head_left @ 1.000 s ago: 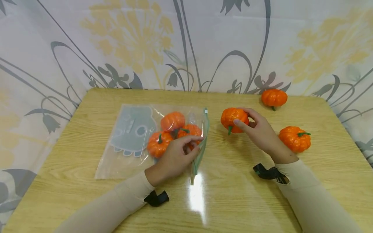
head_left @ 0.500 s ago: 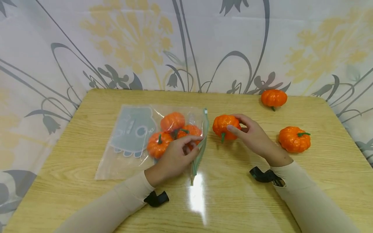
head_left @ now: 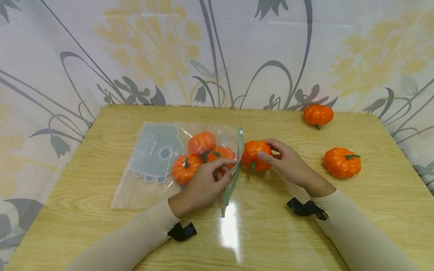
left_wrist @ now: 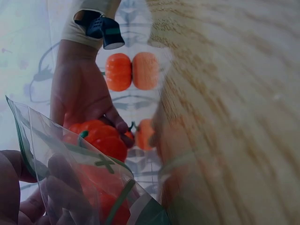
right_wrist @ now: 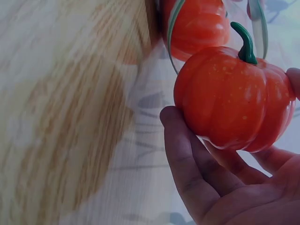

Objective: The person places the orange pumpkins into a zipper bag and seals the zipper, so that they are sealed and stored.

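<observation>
A clear zip bag point(head_left: 129, 195) with a green-edged mouth lies on the table, its opening toward the right. Inside it are three small orange pumpkins, one of them this pumpkin point(head_left: 185, 169) with a green stem. My left hand point(head_left: 203, 184) pinches the bag's upper edge at the mouth, holding it raised. In my right hand point(head_left: 288, 163) is another pumpkin point(right_wrist: 234, 98), gripped between thumb and fingers right at the bag's opening. The right wrist view shows the green rim point(right_wrist: 174, 28) of the mouth just beyond that pumpkin.
Two more pumpkins lie on the table to the right: one pumpkin point(head_left: 318, 114) near the back edge, another pumpkin point(head_left: 342, 162) beyond the right forearm. A patterned cloth point(head_left: 237, 52) hangs behind the wooden table point(head_left: 271, 233).
The right hand has carried its pumpkin left and slightly nearer, up to the bag's mouth. The left hand keeps its pinch on the bag, almost unmoved.
</observation>
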A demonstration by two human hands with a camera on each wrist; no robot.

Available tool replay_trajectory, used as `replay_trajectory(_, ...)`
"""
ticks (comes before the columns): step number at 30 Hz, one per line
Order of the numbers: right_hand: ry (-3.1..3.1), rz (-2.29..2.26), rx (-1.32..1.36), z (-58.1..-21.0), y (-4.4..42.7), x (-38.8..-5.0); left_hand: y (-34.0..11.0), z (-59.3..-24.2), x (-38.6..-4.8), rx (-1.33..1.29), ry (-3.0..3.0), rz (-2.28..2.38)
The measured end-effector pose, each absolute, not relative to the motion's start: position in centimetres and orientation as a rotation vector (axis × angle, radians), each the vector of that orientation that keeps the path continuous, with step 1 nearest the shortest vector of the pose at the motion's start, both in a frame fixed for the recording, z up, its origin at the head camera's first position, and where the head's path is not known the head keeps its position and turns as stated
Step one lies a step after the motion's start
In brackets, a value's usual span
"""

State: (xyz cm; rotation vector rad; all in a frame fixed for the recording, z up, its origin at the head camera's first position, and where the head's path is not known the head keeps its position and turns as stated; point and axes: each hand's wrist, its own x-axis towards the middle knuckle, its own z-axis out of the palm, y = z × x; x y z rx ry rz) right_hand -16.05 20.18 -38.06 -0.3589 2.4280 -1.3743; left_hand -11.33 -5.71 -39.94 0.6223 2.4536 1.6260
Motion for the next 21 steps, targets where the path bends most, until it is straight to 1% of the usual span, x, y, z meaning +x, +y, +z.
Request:
replay_trajectory(10,2.337,-1.433,-0.398,-38.9,19.7,-15.8,-5.7,-40.0,-11.2,0.635,2.437,1.648)
replay_trajectory(21,2.299,-1.446,-0.378,-38.8,19.1,-15.4,-5.7,-39.8,-11.2,0.641,2.441,1.647)
